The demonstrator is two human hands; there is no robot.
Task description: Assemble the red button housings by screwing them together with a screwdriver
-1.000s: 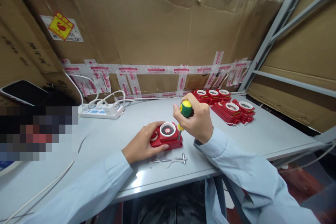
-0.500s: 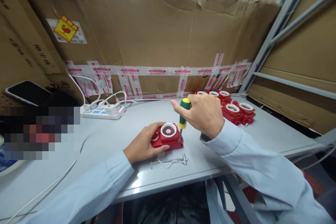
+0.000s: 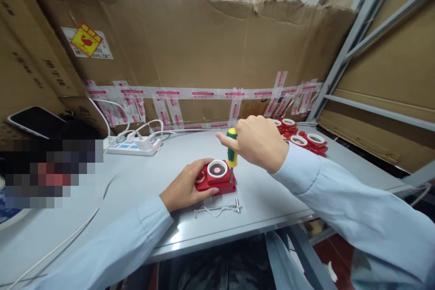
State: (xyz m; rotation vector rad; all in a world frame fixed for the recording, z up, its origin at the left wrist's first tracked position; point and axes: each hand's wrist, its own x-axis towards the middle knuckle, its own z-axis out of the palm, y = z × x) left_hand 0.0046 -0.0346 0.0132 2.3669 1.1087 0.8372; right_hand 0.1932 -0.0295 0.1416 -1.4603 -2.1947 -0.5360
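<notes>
A red box-like device (image 3: 222, 186) with a round white ring on top lies on the grey table. My left hand (image 3: 186, 186) grips its left end, thumb along the near side and fingers over the back. My right hand (image 3: 261, 142) is closed around the green and yellow handle of a screwdriver (image 3: 232, 149). The screwdriver stands nearly upright, its tip at the right end of the device; whether it sits in a screw is too small to tell. Just in front lies a thin metal rod with a crosspiece (image 3: 237, 206), a white string along it.
Several similar red devices (image 3: 316, 140) stand at the back right. A white power strip (image 3: 132, 145) with plugs and cables is at the back left, and a phone (image 3: 36, 120) lies farther left. A large cardboard sheet (image 3: 204, 45) walls off the back; a metal frame (image 3: 353, 50) rises on the right.
My right hand has shifted slightly left and turned over the screwdriver, whose handle now stands more upright. My left hand and the red device have stayed in place.
</notes>
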